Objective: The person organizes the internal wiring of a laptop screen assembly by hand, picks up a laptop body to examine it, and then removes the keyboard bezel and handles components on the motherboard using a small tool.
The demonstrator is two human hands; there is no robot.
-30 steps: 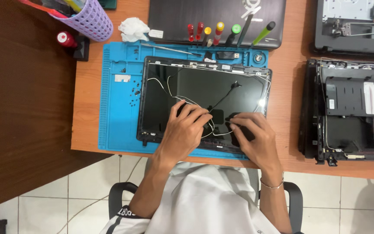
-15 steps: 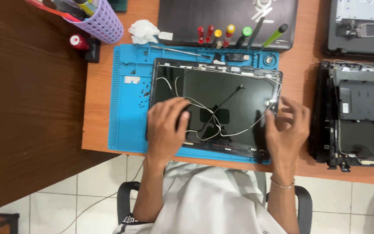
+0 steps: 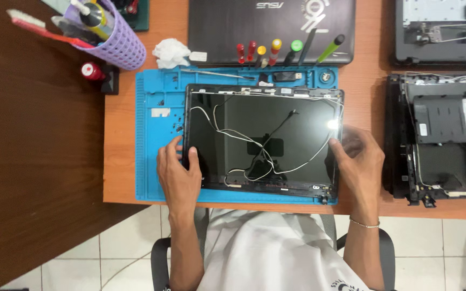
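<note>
Our left hand (image 3: 178, 175) has slid off the wires to clamp the left edge of the black laptop lid shell (image 3: 262, 141) on the blue mat (image 3: 160, 137); our right hand (image 3: 358, 159) now clamps its right edge, so we judge it ready to lift.

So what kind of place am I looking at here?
Most likely a laptop repair bench. A black laptop screen lid with loose white and black cables lies on a blue silicone work mat, colour-handled screwdrivers are lined up above it, and an opened black laptop base sits on the right.
</note>
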